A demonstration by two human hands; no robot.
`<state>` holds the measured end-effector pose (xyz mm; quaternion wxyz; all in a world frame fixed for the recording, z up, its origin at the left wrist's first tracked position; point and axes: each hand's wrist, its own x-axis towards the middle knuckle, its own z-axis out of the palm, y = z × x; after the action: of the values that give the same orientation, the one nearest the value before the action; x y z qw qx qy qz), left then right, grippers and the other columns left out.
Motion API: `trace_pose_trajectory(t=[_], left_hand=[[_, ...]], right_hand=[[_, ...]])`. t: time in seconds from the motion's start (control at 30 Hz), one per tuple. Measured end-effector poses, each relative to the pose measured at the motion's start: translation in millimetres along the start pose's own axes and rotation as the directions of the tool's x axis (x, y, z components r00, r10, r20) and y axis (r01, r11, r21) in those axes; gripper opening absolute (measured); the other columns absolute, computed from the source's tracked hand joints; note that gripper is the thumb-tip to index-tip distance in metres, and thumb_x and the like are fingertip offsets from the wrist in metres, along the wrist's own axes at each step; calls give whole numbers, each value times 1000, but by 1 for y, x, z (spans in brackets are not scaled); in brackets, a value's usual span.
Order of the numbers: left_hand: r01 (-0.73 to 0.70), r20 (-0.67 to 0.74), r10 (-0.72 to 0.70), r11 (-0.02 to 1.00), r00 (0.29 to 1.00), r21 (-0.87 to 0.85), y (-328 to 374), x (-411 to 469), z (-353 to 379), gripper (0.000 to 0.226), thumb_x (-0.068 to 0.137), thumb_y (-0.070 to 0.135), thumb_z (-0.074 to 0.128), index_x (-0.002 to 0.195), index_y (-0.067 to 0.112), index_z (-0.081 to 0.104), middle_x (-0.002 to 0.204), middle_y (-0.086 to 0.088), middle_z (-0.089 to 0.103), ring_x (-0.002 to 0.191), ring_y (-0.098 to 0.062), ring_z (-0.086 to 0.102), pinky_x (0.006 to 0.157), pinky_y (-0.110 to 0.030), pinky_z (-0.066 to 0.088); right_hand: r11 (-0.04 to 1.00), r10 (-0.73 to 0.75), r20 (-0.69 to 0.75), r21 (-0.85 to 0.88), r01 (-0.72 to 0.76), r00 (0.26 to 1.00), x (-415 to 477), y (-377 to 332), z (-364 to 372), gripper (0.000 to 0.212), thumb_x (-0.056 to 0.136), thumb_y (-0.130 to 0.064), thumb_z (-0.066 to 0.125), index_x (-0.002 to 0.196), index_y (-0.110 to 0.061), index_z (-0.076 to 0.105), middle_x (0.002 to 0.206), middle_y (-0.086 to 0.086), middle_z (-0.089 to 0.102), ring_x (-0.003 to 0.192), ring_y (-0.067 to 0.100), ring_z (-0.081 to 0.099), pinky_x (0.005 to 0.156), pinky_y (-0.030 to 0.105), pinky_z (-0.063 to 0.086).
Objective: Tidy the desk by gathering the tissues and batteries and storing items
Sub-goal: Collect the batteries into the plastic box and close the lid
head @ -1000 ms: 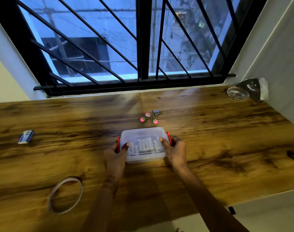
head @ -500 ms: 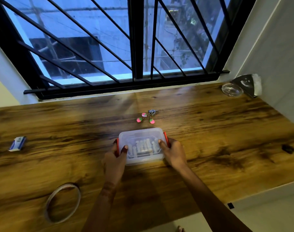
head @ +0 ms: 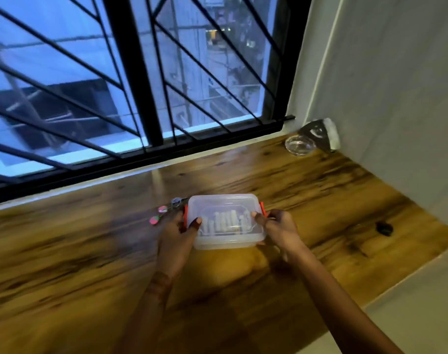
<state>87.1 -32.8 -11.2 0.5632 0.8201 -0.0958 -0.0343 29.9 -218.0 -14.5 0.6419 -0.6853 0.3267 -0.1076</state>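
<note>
Clear plastic box [head: 225, 221] w/ batteries [head: 226, 221], gripped by both hands: left hand [head: 175, 235], right hand [head: 279, 228]

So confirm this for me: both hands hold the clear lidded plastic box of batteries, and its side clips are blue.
Not quite. The head view shows both hands, left hand and right hand, holding the clear lidded plastic box of batteries, but its side clips are red-orange, not blue.

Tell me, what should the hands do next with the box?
Probably carry the clear box to a storage spot and set it down: both hands, left and right, grip its sides, the lid is on, and batteries show inside.
</note>
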Motion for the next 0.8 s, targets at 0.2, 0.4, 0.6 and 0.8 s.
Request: trace_pose_trajectory(t=[0.2, 0.4, 0.6, 0.8], left_hand=[[-29, 163, 38, 998, 986, -53, 48, 52, 119, 38, 90, 16, 56, 128, 12, 53, 112, 1, 60, 102, -11, 54, 81, -19, 39], [-166, 310, 163, 986, 937, -18, 95, 84, 240, 45, 84, 11, 64, 126, 7, 51, 113, 1, 57, 101, -12, 54, 71, -7, 41], [-139, 539, 125, 990, 833, -16, 114, 102, 336, 52, 79, 9, 68, 127, 4, 47, 123, -6, 57, 113, -16, 55, 99, -19, 41], [-56, 622, -16, 994, 783, 96, 106, 125, 388, 84, 72, 35, 70, 142, 16, 30, 147, -7, 37, 135, -25, 35, 112, -46, 32]], right_hand=[[992, 58, -131, 123, -41, 990, 62, -5, -107, 22, 81, -21, 68, 74, -7, 54, 74, 15, 61, 67, 28, 60, 64, 47, 55], [984, 76, -316, 176, -21, 946, 117, -7, -208, 32, 80, -28, 68, 93, 1, 60, 91, 19, 69, 83, 37, 66, 75, 56, 53], [978, 102, -474, 207, -2, 875, 162, 1, -263, 31, 79, -26, 71, 85, 4, 63, 80, 17, 67, 63, 26, 62, 55, 32, 53], [956, 186, -520, 291, -32, 834, 188, 16, -279, 29, 72, -29, 76, 75, -4, 63, 82, 15, 68, 67, 25, 63, 60, 35, 56]])
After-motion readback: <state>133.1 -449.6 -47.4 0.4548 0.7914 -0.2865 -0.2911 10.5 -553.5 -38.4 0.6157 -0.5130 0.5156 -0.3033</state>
